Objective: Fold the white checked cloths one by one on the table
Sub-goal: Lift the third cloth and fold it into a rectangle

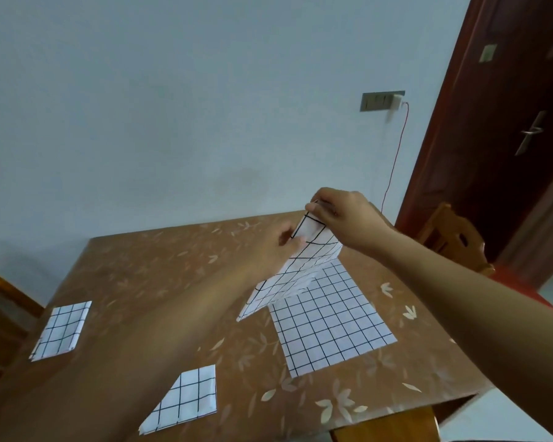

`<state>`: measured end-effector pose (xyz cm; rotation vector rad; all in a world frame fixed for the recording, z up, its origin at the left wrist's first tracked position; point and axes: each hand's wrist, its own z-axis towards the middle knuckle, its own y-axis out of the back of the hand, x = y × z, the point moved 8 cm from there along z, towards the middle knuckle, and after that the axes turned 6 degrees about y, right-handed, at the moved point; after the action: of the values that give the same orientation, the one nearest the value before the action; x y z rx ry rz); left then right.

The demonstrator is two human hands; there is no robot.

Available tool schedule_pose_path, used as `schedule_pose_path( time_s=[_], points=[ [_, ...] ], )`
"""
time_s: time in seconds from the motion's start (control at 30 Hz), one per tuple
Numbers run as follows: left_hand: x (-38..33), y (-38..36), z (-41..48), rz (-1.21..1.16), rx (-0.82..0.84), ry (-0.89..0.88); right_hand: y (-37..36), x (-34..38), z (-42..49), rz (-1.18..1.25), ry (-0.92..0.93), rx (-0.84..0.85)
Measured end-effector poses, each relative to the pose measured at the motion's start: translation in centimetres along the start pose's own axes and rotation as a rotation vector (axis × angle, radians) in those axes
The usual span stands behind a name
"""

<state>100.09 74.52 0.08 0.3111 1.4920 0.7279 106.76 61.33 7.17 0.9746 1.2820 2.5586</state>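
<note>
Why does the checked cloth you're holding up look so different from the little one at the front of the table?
The lifted cloth is held up, pinched near its top by the left hand and right hand; the folded cloth lies flat on the table, untouched. The lifted cloth looks long and wavy; the folded cloth is a small, neat piece. Both are white with black grid lines.

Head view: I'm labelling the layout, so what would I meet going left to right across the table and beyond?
Left folded cloth → front folded cloth → lifted cloth → wooden chair → door. The flat cloth under the lifted one overlaps it, so it is left out.
</note>
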Motion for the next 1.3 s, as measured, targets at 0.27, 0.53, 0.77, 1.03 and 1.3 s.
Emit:
schedule_pose_path(
  time_s=[0.27,0.53,0.77,1.03,1.3],
  points=[
    [-0.4,2.5,0.1,-0.208,-0.096,-0.008,1.6,-5.3,-0.7,0.088,-0.209,0.152],
    [3.1,9.1,-1.1,-0.356,-0.313,0.082,-0.1,-8.6,-3.3,0.464,-0.363,0.078],
    [7.2,11.2,-3.5,-0.492,-0.360,0.218,-2.3,-6.3,-1.4,0.760,-0.409,-0.112],
    [8.6,11.2,-5.1,-0.710,-0.299,0.266,-3.8,-4.4,0.1,0.940,-0.381,-0.122],
    [8.0,12.3,-4.6,-0.688,-0.454,0.267,-3.4,-4.9,0.0,0.865,-0.358,-0.140]
  ],
)
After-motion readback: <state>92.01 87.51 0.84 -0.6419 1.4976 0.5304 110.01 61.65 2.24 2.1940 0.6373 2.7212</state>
